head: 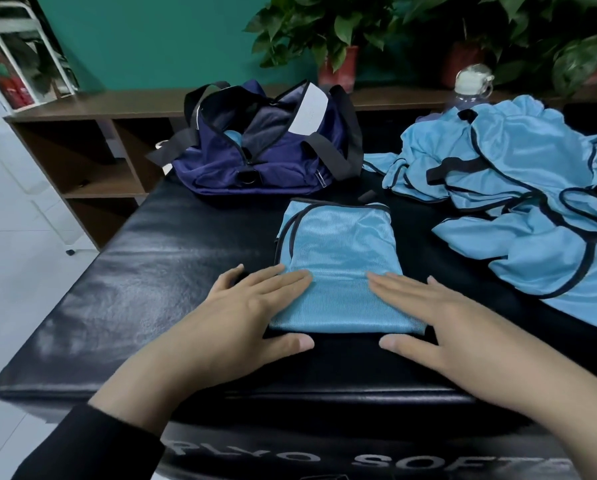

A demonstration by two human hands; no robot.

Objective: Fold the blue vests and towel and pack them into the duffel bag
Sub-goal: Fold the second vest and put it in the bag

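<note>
A folded light-blue vest (338, 251) with dark trim lies flat on the black padded table (134, 292). My left hand (245, 317) rests flat on its near left corner, fingers straight. My right hand (439, 320) lies flat on its near right corner, fingers straight too. Behind the vest stands the navy duffel bag (265, 147), unzipped, with something blue showing inside. A loose pile of unfolded blue vests (518, 188) sprawls over the right side of the table.
A clear water bottle (470, 88) with a white cap stands behind the pile. Potted plants (338, 46) line a low wooden shelf (92, 147) along the green wall. A white rack (20, 53) stands far left on the tiled floor.
</note>
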